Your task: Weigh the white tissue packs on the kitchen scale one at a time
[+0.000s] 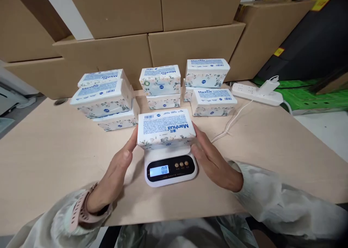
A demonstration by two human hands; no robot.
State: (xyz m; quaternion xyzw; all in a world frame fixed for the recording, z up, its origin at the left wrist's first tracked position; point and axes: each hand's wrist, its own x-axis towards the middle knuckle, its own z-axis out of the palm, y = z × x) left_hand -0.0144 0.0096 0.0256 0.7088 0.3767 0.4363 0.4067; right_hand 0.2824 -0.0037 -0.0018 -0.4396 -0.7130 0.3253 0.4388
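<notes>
A white "Manhua" tissue pack (165,128) with a blue label and floral sides is held between my two hands over a white digital kitchen scale (171,170). The scale's lit display reads 0.0. My left hand (119,168) presses the pack's left end, a pink watch strap on the wrist. At the right end, my right hand (210,157) grips with fingers along the side. The pack hides most of the weighing plate, and I cannot tell whether it touches it.
Behind the scale stand stacked tissue packs at left (102,99), middle (160,82) and right (213,101). A white power strip (257,93) with a plugged-in charger and cable lies at the right. Large cardboard boxes (190,45) line the back of the wooden table (54,157).
</notes>
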